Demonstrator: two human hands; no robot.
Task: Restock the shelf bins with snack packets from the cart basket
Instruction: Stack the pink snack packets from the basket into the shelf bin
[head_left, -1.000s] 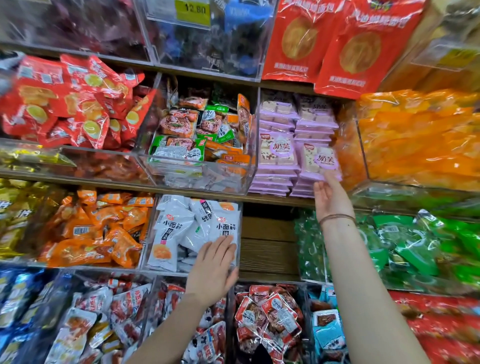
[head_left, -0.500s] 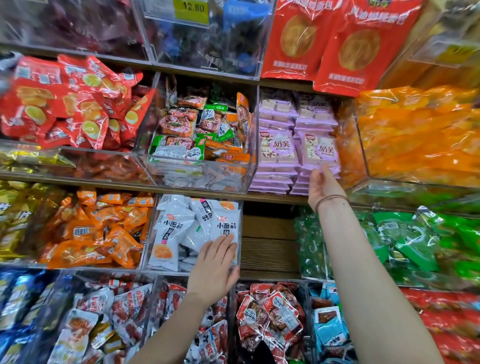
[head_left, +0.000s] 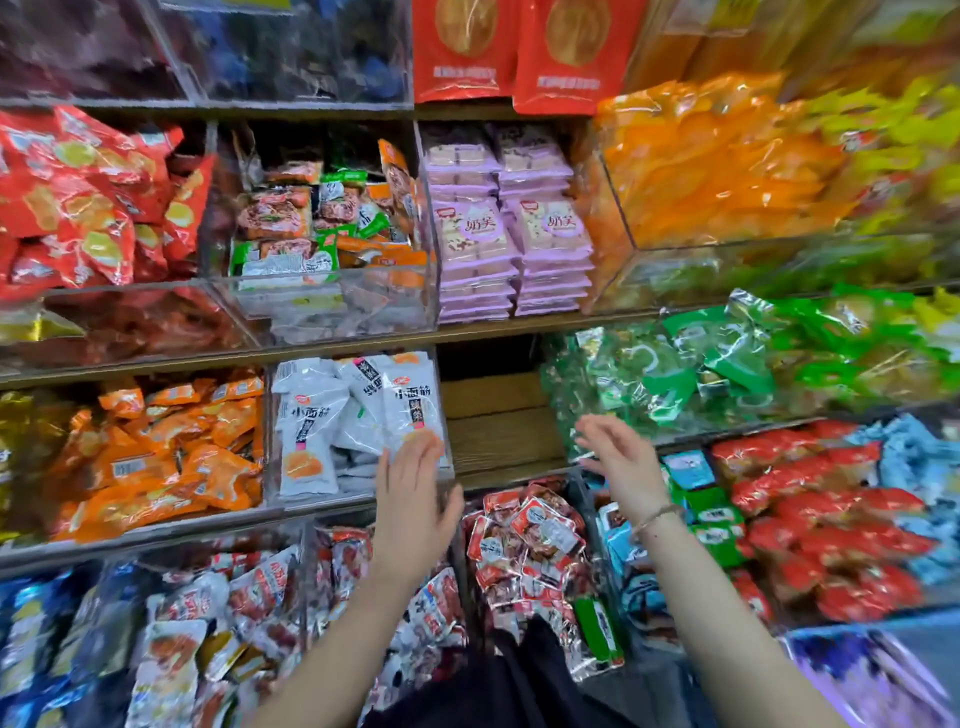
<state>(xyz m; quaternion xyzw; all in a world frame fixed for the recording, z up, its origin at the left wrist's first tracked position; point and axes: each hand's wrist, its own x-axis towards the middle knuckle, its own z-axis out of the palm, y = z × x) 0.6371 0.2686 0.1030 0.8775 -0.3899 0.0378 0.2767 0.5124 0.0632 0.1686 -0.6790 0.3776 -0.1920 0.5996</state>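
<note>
My left hand (head_left: 413, 499) is flat with straight fingers against the front of the clear bin (head_left: 358, 488) that holds white snack packets (head_left: 358, 415). My right hand (head_left: 621, 462) is open in the air in front of the wooden gap (head_left: 498, 421) in the middle shelf, holding nothing. Two stacks of purple packets (head_left: 511, 244) stand on the shelf above. The cart basket is out of sight.
Clear bins fill three shelf rows: red packets (head_left: 88, 202), mixed green and orange packets (head_left: 317, 228), orange bags (head_left: 722, 161), small orange packets (head_left: 161, 452), green packets (head_left: 696, 369), red and silver packets (head_left: 530, 545). Large red bags (head_left: 514, 52) hang above.
My right hand has come down from the purple packet stacks to the level of the wooden gap. My left hand stays at the white packet bin. The view has tilted down.
</note>
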